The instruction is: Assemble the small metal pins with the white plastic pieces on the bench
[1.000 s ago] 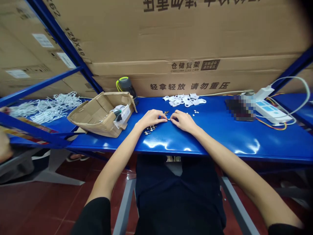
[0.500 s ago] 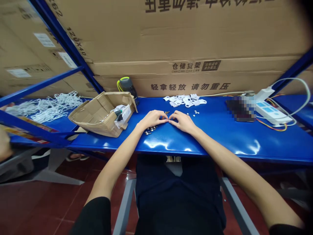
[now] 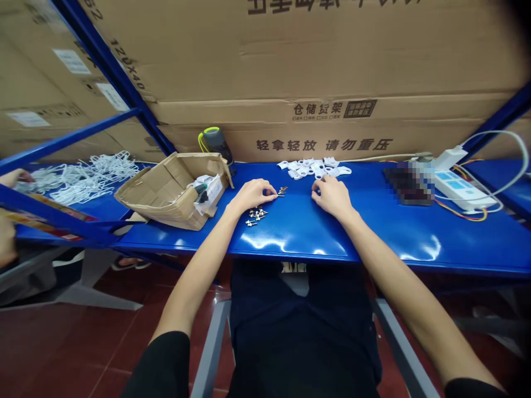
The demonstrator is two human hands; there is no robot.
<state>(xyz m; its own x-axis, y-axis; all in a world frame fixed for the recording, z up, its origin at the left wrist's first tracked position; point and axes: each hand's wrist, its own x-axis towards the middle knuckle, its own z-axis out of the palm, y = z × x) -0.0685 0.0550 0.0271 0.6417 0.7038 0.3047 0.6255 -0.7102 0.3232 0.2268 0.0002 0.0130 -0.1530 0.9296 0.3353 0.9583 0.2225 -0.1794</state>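
My left hand [image 3: 254, 193] is over the blue table, thumb and forefinger pinched on a thin brass-coloured screw [image 3: 281, 195]. Just beyond its tip lie a few more brass-coloured screws [image 3: 283, 189]. Below that hand is a small cluster of screws with white pieces on them [image 3: 258, 214]. My right hand [image 3: 334, 197] is farther right with its fingers curled down to the table; it covers the spot of the small loose white pieces, and what its fingertips hold, if anything, is hidden. Behind it lies a pile of flat white parts with holes [image 3: 307, 168].
To the left stands an open cardboard box [image 3: 160, 190] with packets inside, a dark bottle [image 3: 218, 145] behind it. White wire hooks [image 3: 95, 174] lie past the blue frame, near another person's hand [image 3: 14, 178]. At right are a power strip [image 3: 460, 190] and cables.
My hands were fingertip to fingertip; now they are apart. The right one has moved right onto the small white pieces, and the left has shifted slightly left, showing the screw.
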